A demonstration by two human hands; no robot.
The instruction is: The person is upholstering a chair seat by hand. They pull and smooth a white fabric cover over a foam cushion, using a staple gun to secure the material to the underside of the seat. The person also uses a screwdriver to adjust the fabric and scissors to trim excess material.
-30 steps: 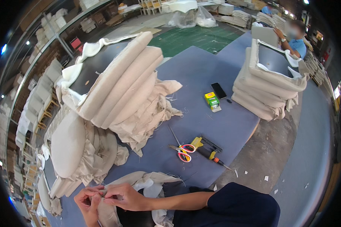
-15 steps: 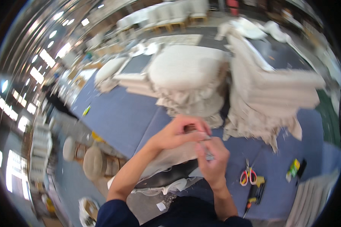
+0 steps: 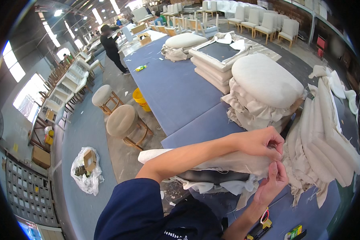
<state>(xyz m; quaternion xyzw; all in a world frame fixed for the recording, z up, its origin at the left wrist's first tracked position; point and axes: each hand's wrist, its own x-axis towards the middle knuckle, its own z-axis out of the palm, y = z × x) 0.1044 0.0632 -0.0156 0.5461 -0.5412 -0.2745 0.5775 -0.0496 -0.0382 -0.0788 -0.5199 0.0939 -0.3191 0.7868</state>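
My left hand (image 3: 264,143) reaches across to the right, its fingers curled and pinched at the tips. Just below it, my right hand (image 3: 272,184) is also pinched, and the fingertips of both hands nearly meet. What they hold between them is too small to make out. Beneath my left forearm lies a cream fabric-covered cushion (image 3: 232,162) with a black underside and loose, frayed cloth edges. Partly hidden by my right forearm are scissors with red-and-white handles (image 3: 265,216) and a black-and-yellow tool (image 3: 261,229).
Stacks of padded cream seats (image 3: 268,80) and folded cloth-covered panels (image 3: 324,132) stand on the blue table (image 3: 160,96). Round stools (image 3: 122,121), a yellow bucket (image 3: 140,100) and a plastic bag with a box (image 3: 87,170) are on the floor at left. Another person (image 3: 110,44) stands farther off.
My view has swung left, so the scene sits farther right. My hands were clasped together over the cushion; now they are pinched, fingertip to fingertip, at its right end.
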